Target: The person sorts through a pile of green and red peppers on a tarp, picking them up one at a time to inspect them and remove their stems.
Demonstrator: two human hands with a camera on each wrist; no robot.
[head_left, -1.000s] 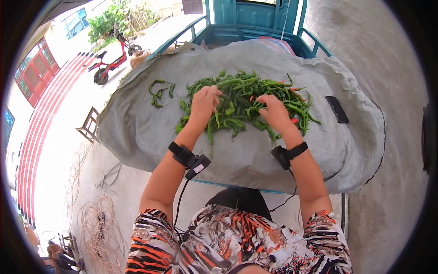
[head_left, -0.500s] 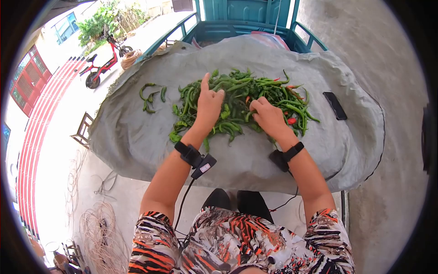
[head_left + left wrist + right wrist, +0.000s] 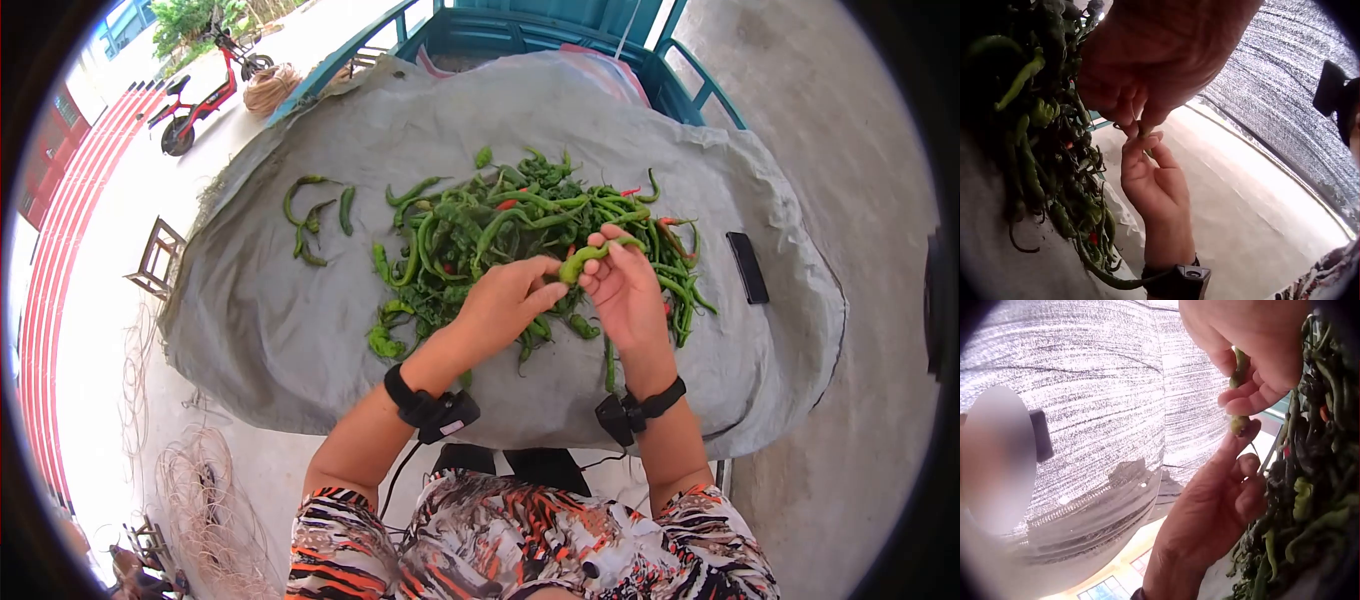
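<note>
Above the pile, a light-green, wavy chili pepper [image 3: 585, 261] spans both hands. My right hand [image 3: 633, 305] grips its body between thumb and fingers, palm partly turned up. The left hand [image 3: 503, 306] pinches the pepper's thicker end with thumb and fingertips. Seen from the right wrist, the left thumb and finger meet at the stem end of the chili pepper [image 3: 1240, 427], and a thin stem sticks out beside them. Below the hands spreads a heap of green chili peppers [image 3: 460, 225], with a few red ones among them.
A few separate peppers [image 3: 346, 210] lie left of the heap on the grey cloth [image 3: 270, 310]. A black phone [image 3: 747, 268] rests on the right side. Behind are the blue rails of a cart [image 3: 700, 85]; a red scooter [image 3: 205, 100] stands far left.
Both hands were apart over the pile, the left with a finger extended. Now they have come together, holding one green pepper lifted above the heap. The head view has shifted slightly.
</note>
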